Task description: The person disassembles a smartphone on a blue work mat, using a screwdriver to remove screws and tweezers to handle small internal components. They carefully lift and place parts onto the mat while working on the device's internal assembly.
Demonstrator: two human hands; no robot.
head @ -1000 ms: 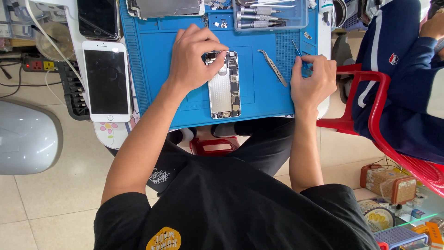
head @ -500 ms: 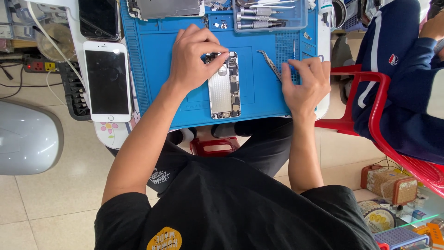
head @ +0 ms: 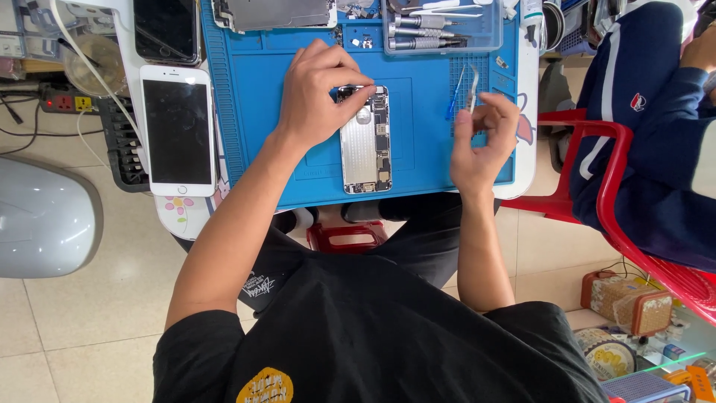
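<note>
left hand [head: 321, 93] presses fingertips on the top end of the opened silver phone body with exposed internals [head: 365, 139], which lies flat mid blue rubber repair mat [head: 261, 112]. right hand [head: 481, 138] raised just right of it, pinching thin metal tweezers [head: 473, 88], tips up. a blue-handled tool [head: 455, 93] lies beside, possibly touching the fingers. white-framed phone with dark screen [head: 177, 139] lies off the mat's left edge. clear tray of metal tools [head: 440, 26] at the mat's top.
</note>
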